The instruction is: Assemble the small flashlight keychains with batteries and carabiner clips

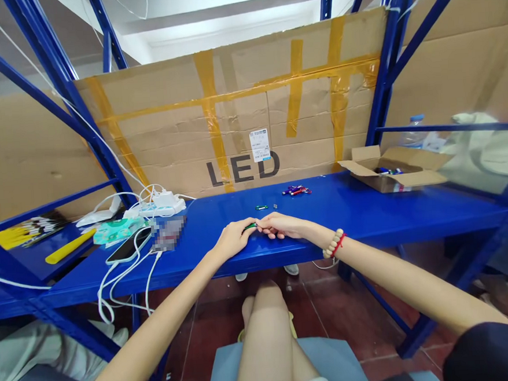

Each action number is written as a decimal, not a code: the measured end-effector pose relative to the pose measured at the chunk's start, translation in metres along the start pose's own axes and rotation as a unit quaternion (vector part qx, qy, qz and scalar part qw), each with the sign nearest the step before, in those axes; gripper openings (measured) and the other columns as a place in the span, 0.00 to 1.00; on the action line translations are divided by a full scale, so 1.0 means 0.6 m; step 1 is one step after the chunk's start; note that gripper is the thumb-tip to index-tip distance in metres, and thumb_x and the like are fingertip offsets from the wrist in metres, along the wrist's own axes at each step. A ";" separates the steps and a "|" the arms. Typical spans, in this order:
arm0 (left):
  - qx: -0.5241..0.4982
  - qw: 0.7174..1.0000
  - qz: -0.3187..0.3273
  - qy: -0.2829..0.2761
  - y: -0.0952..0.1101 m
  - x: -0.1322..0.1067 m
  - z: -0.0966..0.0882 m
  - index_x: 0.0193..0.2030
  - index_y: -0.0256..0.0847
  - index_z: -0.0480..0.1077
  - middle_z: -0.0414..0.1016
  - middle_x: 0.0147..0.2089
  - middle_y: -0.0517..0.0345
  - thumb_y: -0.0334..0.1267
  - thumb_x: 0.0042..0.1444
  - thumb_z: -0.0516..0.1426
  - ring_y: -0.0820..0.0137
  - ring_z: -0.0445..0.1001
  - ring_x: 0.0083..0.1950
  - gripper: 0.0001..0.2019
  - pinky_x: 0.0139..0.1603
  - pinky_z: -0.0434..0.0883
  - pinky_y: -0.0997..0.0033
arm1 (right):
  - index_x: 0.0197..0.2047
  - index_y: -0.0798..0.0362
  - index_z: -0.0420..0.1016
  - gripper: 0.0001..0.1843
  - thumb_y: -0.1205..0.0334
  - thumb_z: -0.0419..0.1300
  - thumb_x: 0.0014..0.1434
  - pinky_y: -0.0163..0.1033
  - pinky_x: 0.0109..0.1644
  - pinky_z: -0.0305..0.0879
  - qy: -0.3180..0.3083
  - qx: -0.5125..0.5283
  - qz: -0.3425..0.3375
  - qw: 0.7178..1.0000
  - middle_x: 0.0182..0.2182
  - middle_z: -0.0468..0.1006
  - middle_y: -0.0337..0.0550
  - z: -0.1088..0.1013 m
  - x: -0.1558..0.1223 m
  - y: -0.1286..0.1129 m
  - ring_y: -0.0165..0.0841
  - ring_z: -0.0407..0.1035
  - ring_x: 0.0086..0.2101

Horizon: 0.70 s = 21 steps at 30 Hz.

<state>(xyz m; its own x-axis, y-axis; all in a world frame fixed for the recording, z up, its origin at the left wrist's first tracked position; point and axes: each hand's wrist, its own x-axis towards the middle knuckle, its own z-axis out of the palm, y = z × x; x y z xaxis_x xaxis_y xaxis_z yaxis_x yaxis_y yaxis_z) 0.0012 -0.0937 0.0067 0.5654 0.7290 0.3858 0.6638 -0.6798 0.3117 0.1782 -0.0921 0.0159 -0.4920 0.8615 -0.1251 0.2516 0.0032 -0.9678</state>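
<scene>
My left hand (235,239) rests near the front edge of the blue table, its fingers closed on a small, slim green piece (250,226) whose exact kind is too small to make out. Thumb and fingertips of my right hand (282,225) are pinched together at the right end of that piece; whatever lies between them is hidden. Just beyond the hands lie a similar green piece (261,207) and a tiny silvery part (275,206). Farther back is a loose pile of small purple, red and blue pieces (296,191).
An open cardboard box (381,180) with small colored items stands at the right. At the left are a phone (129,245), white cables, a power strip (163,204) and a yellow stick (70,246). A cardboard panel (172,138) closes off the table's (347,219) back, between blue posts.
</scene>
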 end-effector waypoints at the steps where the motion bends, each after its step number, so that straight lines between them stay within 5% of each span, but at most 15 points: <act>1: 0.006 1.000 -0.016 -0.006 0.001 0.000 0.000 0.45 0.47 0.69 0.75 0.47 0.62 0.39 0.61 0.46 0.67 0.73 0.47 0.13 0.48 0.67 0.70 | 0.27 0.57 0.67 0.15 0.53 0.56 0.55 0.23 0.11 0.48 0.012 -0.010 -0.014 1.000 0.16 0.60 0.31 0.003 0.000 0.003 0.19 0.57 0.14; 7: 0.010 0.998 -0.061 -0.010 0.000 0.001 0.000 0.48 0.47 0.68 0.75 0.47 0.61 0.42 0.60 0.46 0.65 0.73 0.47 0.14 0.48 0.67 0.68 | 0.31 0.57 0.71 0.22 0.44 0.62 0.46 0.27 0.11 0.57 0.194 -0.093 -0.222 0.951 0.22 0.71 0.37 0.010 -0.003 0.030 0.24 0.64 0.16; 9: 0.011 0.998 -0.059 -0.016 -0.001 0.000 0.000 0.48 0.48 0.68 0.75 0.47 0.61 0.43 0.60 0.46 0.64 0.73 0.47 0.15 0.48 0.67 0.67 | 0.33 0.57 0.73 0.22 0.45 0.63 0.44 0.27 0.12 0.59 0.207 -0.126 -0.266 0.933 0.24 0.73 0.40 0.006 -0.001 0.035 0.26 0.66 0.17; 21: 0.049 0.997 -0.018 -0.063 0.000 -0.004 0.000 0.44 0.46 0.68 0.76 0.43 0.60 0.42 0.61 0.45 0.65 0.73 0.43 0.13 0.41 0.68 0.70 | 0.28 0.60 0.76 0.20 0.49 0.64 0.43 0.28 0.12 0.58 0.165 -0.117 -0.237 0.950 0.15 0.70 0.39 -0.007 0.013 0.043 0.26 0.64 0.15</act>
<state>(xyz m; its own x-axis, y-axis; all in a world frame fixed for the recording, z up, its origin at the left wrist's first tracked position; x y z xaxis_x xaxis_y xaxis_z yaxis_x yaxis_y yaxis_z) 0.0002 -0.0954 0.0058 0.5926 0.7618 0.2619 0.7263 -0.6459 0.2352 0.1844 -0.0831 -0.0093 -0.3183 0.8468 0.4263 0.2645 0.5111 -0.8178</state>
